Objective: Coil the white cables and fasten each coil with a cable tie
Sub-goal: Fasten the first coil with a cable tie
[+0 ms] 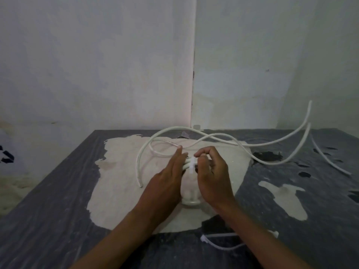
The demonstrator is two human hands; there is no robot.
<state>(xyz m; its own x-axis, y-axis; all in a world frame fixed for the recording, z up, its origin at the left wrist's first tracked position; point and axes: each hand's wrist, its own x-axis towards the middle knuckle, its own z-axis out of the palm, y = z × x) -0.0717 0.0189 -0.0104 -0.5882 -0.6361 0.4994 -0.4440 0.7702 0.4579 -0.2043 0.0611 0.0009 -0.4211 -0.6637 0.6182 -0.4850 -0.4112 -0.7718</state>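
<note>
On the dark grey table (58, 200), its coating worn away to a large pale patch in the middle, a person worked with both bare hands over a small coil of white round cable (189, 199). The coil lay on the pale patch near the table's middle, its near loop showing between the two wrists and its far side gathered into a bunch of strands between the hands.

The left hand (167, 177) lay with its fingers held straight and together, pressed against the left side of the bunched strands; its thumb was out of sight, so whether it pinched anything could not be told. The right hand (211, 171) had its fingers curled, the forefinger and thumb nipped close at a translucent white plastic cable tie (192, 165) that crossed the strands.

Loose lengths of thin white cable (223, 137) looped across the far part of the table, one end curling down to the left of the hands and others running off past the right edge, where two ends rose against the white wall (97, 65). Near the front edge, under the right forearm, a second white cable tie (217, 246) lay bent on the dark surface.
</note>
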